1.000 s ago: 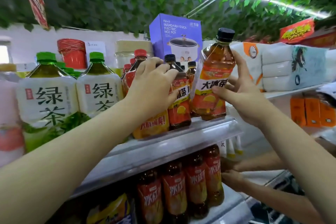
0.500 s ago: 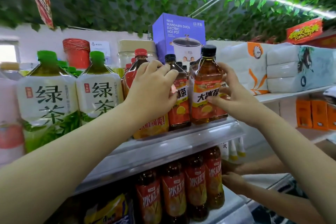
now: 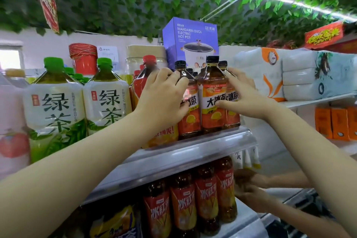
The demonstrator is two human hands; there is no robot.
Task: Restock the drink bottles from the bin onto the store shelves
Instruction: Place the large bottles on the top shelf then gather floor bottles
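Bottle (image 3: 212,91) has landed on the shelf (image 3: 193,152) front since a second ago.
Right hand (image 3: 249,98) wraps it, left hand (image 3: 164,98) cups the neighbour (image 3: 188,121); I'd slide it back flush, label out, before letting go.

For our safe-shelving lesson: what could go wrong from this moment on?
1. The iced tea bottle in the right hand stands near the front edge of the upper shelf; released carelessly, it might topple off.
2. Another person's hands work below, so a falling bottle could strike them.
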